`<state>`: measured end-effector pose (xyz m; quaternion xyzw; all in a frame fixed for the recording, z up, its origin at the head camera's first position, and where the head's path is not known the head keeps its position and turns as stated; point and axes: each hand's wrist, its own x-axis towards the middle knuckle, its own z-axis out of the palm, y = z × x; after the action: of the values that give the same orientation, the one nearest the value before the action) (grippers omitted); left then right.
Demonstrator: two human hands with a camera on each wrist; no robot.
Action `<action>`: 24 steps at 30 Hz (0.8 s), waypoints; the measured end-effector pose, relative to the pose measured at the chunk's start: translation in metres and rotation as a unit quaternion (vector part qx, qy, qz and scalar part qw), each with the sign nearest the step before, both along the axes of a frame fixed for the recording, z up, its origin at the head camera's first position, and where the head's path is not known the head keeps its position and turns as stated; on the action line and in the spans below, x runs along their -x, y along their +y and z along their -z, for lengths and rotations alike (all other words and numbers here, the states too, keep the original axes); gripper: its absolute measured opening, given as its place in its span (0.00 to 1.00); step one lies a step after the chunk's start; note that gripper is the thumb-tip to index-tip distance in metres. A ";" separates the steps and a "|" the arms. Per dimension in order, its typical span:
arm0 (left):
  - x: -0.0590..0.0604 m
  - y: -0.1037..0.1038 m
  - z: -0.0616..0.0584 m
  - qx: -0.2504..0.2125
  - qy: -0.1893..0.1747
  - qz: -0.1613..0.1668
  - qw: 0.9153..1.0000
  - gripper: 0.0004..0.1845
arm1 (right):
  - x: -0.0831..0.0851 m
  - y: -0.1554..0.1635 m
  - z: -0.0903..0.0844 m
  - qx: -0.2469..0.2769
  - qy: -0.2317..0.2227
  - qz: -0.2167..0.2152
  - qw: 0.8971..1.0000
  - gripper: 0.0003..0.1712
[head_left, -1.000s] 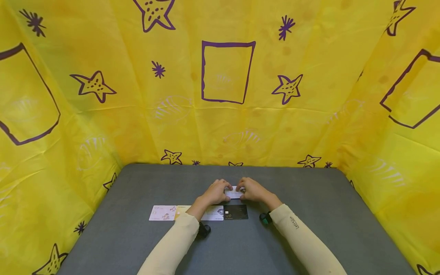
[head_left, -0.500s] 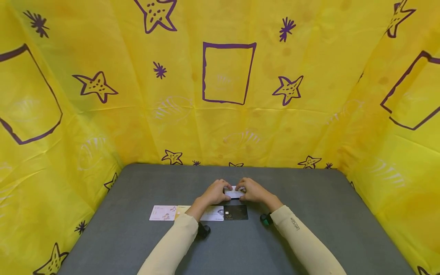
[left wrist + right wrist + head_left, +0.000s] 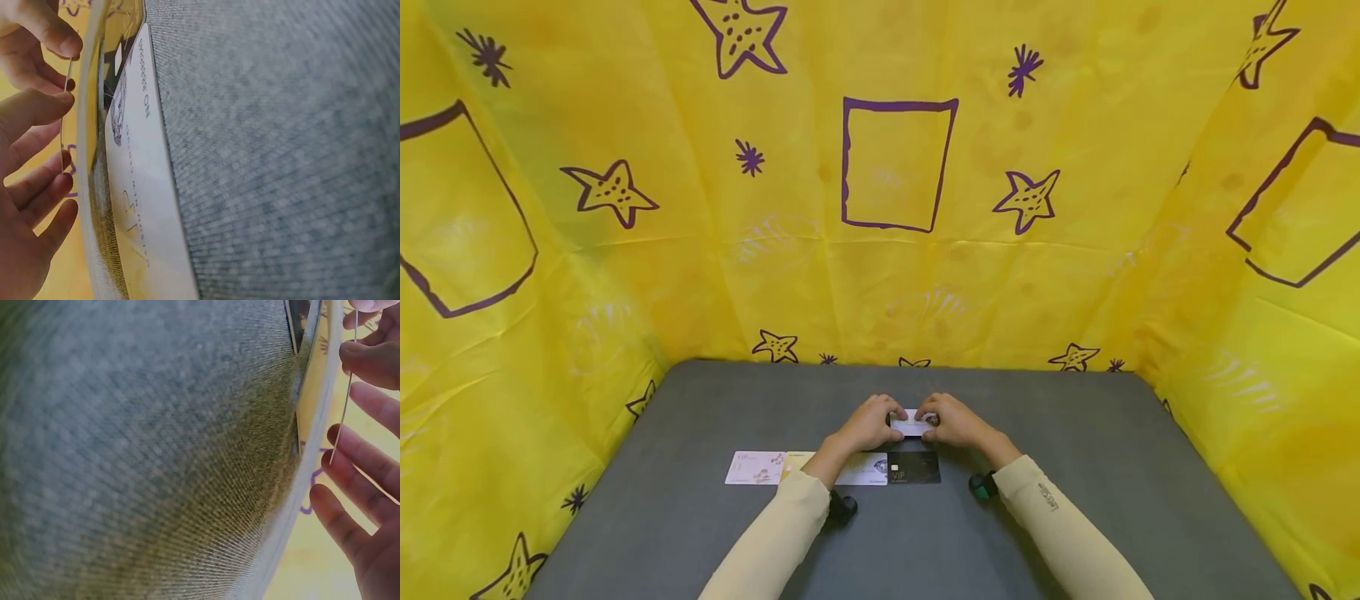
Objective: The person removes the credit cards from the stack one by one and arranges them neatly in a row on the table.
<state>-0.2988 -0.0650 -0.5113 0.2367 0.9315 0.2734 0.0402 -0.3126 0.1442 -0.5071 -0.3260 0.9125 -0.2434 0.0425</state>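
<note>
Both hands share one thin white card (image 3: 910,427), held above the dark table beyond the row of cards. My left hand (image 3: 865,425) pinches its left end between thumb and fingers. At the other end, my right hand (image 3: 958,422) grips it the same way. Edge-on, the held card (image 3: 63,128) is a thin line in the left wrist view, and the right wrist view shows the card (image 3: 347,400) likewise. Closer to the body lie a pink card (image 3: 755,468), a yellow card (image 3: 795,459), a white card (image 3: 863,472) and a black card (image 3: 914,467). The left forearm partly covers the yellow card.
The dark grey table (image 3: 1075,483) reaches back to a yellow curtain (image 3: 880,292) with purple starfish drawings, which also hangs at both sides. Each wrist carries a small black camera, the left camera (image 3: 842,508) and the right camera (image 3: 982,487).
Both hands keep their hold on the card with almost no movement. The head view has tilted slightly, so the scene sits a little lower.
</note>
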 end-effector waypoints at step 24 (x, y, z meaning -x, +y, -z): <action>-0.013 0.015 -0.014 0.008 0.038 0.011 0.999 0.14 | -0.018 0.018 -0.012 0.013 0.047 0.011 0.999 0.15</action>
<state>-0.2856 -0.0505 -0.4972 0.2567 0.9317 0.2568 0.0097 -0.2941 0.1622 -0.4948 -0.3276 0.9138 -0.2402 -0.0071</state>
